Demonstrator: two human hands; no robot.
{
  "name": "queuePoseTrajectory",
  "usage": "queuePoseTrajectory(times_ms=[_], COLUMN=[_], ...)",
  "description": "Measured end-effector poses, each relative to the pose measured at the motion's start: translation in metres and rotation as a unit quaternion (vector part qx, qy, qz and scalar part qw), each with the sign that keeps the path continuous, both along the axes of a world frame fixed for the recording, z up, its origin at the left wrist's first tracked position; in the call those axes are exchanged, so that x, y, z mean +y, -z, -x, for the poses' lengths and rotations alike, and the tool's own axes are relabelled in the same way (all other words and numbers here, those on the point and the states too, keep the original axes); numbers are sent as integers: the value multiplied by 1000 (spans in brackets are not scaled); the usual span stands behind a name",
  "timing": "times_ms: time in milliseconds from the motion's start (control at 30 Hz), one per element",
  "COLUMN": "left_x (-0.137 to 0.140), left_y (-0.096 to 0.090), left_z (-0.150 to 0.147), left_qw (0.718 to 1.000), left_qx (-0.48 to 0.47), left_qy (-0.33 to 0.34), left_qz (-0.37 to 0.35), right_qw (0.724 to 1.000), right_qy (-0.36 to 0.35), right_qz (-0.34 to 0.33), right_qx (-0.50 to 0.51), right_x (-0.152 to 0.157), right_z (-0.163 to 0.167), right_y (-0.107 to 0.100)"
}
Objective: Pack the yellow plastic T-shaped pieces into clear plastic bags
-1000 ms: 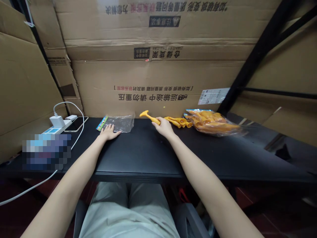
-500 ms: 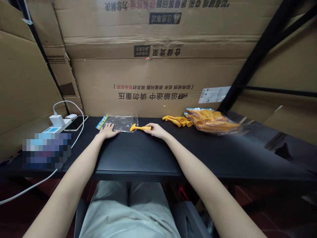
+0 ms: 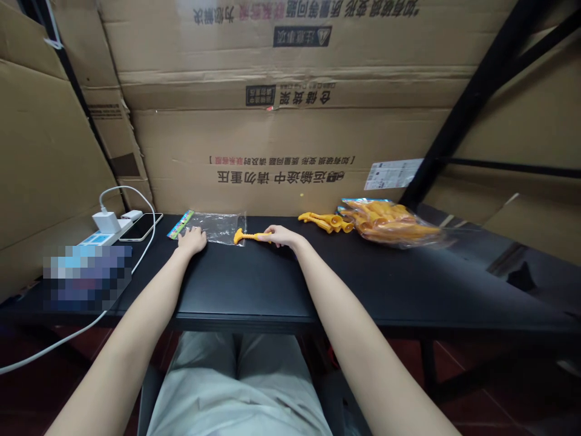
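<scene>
My left hand [image 3: 193, 240] rests on a clear plastic bag [image 3: 222, 229], fingers slightly bent and spread over its left part. The bag has a colourful header strip [image 3: 180, 225] and lies flat against the desk. My right hand [image 3: 282, 235] is closed round one end of a yellow plastic toy horn [image 3: 252, 236]. Its hooked, hammer-like end points left and overlaps the bag's right edge; I cannot tell whether it is inside. Further right lie several loose yellow toy horns [image 3: 324, 222] with flared, hollow ends.
A filled clear bag of yellow pieces [image 3: 390, 223] lies beside the loose ones. At left are a phone [image 3: 140, 227], a power strip [image 3: 102, 235] with a white charger [image 3: 105, 221] and cable, and a blurred-out item [image 3: 88, 277]. Cardboard [image 3: 281, 133] walls the black desk [image 3: 254, 284].
My left hand and the bag have shifted slightly left, with the thumb drawn in. My right hand has moved the toy horn a little left, covering more of its shaft.
</scene>
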State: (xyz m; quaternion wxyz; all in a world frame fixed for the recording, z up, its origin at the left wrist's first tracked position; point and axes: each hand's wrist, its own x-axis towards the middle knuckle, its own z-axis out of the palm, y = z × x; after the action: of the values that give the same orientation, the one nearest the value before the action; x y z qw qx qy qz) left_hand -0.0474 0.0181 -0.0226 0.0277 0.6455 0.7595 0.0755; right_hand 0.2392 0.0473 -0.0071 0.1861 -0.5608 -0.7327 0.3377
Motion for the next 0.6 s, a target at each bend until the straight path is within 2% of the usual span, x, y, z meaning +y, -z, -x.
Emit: queuePoseTrajectory(times_ms=[167,333,433,600], left_x=[3,7,9,11], left_y=[4,7,8,9], left_z=[3,7,9,12], left_qw=[1000,999,999,998], left_qx=[12,11,14,21], left_qy=[1,-6,8,30], left_qz=[13,48,47,52], right_qw=[999,980,967,962], right_qy=[6,64,36,-24], right_qz=[-36,-170,-224,-245], right_qx=[23,-79,-113,-117], right_x=[-2,-6,-9,-15], right_z=[-5,-3,2,10], right_y=[8,8,6,2])
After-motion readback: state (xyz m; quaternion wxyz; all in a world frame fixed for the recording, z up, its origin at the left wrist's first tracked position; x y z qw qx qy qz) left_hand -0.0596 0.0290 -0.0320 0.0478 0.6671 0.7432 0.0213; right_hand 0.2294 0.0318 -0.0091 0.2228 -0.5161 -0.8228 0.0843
